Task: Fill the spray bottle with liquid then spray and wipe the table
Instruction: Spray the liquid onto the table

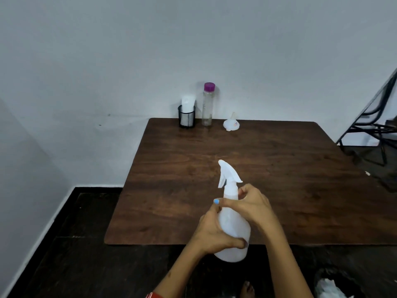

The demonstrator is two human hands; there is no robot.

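A white translucent spray bottle (233, 224) with its trigger head on is held in the air above the near edge of the brown wooden table (290, 179). My left hand (214, 231) grips the bottle's body from the left. My right hand (253, 205) curls around the neck just under the trigger head. At the table's far edge stand a clear bottle with a purple cap (208, 104), a white funnel (231, 124) lying mouth down, and a black mesh cup holding white tissue (187, 117).
The table stands against a white wall, with dark floor to its left and front. A black metal frame (369, 125) leans at the right. A bin with a white liner (330, 287) sits at the bottom right, and a bare foot (247, 289) shows below.
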